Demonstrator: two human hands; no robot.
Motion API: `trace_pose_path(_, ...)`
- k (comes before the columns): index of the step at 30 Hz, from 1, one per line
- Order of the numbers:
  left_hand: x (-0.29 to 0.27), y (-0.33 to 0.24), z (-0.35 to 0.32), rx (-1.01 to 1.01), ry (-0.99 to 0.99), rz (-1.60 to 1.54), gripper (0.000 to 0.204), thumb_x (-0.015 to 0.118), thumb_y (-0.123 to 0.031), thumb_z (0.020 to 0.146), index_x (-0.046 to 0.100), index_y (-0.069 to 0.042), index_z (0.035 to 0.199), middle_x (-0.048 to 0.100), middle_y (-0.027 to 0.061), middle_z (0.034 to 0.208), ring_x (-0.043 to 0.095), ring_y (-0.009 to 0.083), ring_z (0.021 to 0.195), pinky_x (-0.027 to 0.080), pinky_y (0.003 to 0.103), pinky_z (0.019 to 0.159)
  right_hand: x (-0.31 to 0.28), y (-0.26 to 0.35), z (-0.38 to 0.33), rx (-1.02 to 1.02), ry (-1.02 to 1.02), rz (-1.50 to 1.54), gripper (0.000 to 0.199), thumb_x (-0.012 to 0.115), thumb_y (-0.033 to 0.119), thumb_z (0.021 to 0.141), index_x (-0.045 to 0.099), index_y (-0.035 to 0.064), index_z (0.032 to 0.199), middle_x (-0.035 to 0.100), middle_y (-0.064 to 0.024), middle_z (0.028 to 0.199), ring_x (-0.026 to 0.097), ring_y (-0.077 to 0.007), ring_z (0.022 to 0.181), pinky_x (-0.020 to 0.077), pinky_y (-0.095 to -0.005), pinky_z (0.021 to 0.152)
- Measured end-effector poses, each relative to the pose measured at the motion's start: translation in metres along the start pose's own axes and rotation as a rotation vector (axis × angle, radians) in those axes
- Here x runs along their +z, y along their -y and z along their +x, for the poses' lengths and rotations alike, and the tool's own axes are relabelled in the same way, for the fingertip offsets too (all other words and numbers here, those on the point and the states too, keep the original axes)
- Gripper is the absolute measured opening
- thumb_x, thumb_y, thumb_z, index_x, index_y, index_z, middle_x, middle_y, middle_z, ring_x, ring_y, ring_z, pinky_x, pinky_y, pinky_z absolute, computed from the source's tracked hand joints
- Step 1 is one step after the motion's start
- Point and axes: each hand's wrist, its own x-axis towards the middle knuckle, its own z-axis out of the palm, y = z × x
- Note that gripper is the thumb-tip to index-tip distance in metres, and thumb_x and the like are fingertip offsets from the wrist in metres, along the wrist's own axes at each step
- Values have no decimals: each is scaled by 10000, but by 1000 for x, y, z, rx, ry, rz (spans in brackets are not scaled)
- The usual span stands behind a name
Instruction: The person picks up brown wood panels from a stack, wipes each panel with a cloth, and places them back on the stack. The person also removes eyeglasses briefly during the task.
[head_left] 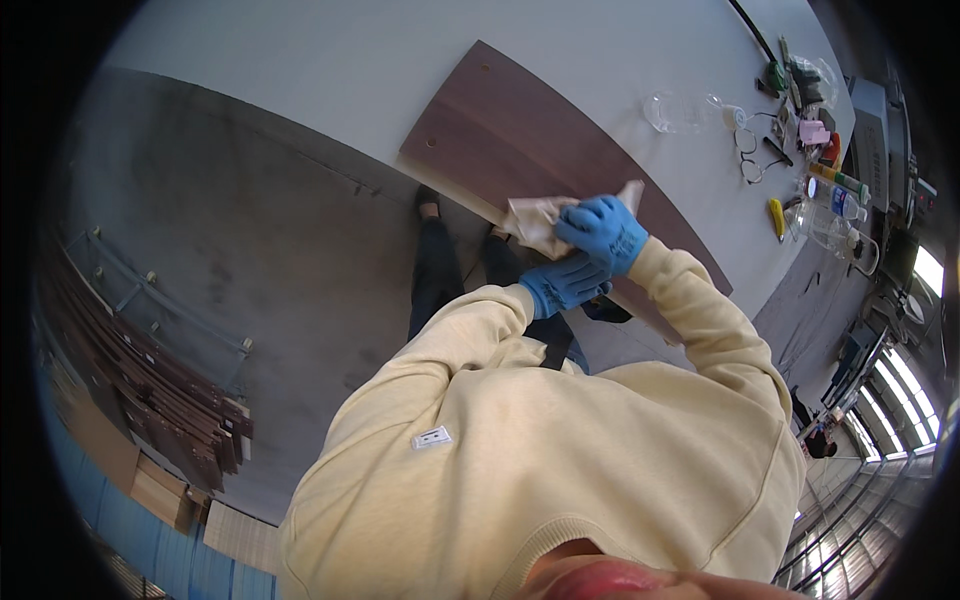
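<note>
A curved, dark reddish-brown wooden board (510, 120) with small round holes near its far left end lies on a pale table (300, 60), its straight edge toward me. My right hand (605, 233), in a blue work glove, is closed on a crumpled pale pinkish cloth (537, 222) pressed to the board. Cloth sticks out on both sides of the glove. My left hand (568, 284), gloved in blue too, is closed at the board's near edge, just below the right hand and touching or nearly touching it. Its fingertips are partly hidden.
Right on the table are a clear bottle (682, 112), glasses (748, 155), a yellow cutter (777, 218), more bottles (828, 225) and a pink item (814, 132). Stacked brown boards (150, 380) stand at lower left beside a metal rack (150, 290) on the grey floor.
</note>
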Motion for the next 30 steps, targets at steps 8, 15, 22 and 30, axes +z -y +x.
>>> trace_pose_path(8,57,-20,-18,-69,-192,-166,499,501,-296,1047,494,-158,1526,481,81,1579,419,294,1487,249,525,1285,34,8,214,-68,-129,-23,330,742,255,863,715,199,1187,664,-31,1166,656,-275,1019,530,-429,862)
trace_pose_path(15,60,-18,-17,-40,-216,-30,477,477,-297,1059,501,-133,1507,488,94,1571,429,313,1479,272,540,1273,-3,-8,186,64,-363,48,537,748,126,705,663,180,1233,672,-68,1160,635,-325,1053,502,-475,901)
trace_pose_path(22,12,6,3,-14,-155,31,489,535,-255,1002,522,-127,1474,519,106,1554,492,317,1436,320,495,1253,12,-34,36,-13,-47,68,532,731,67,729,720,164,1251,633,-80,1233,624,-330,980,510,-462,884)
trace_pose_path(30,87,-23,-22,-52,-224,12,492,524,-281,1015,511,-160,1491,497,80,1569,438,325,1468,285,507,1265,0,-89,297,150,-491,-68,333,702,91,806,707,184,1126,704,-88,1156,675,-353,1016,559,-489,846)
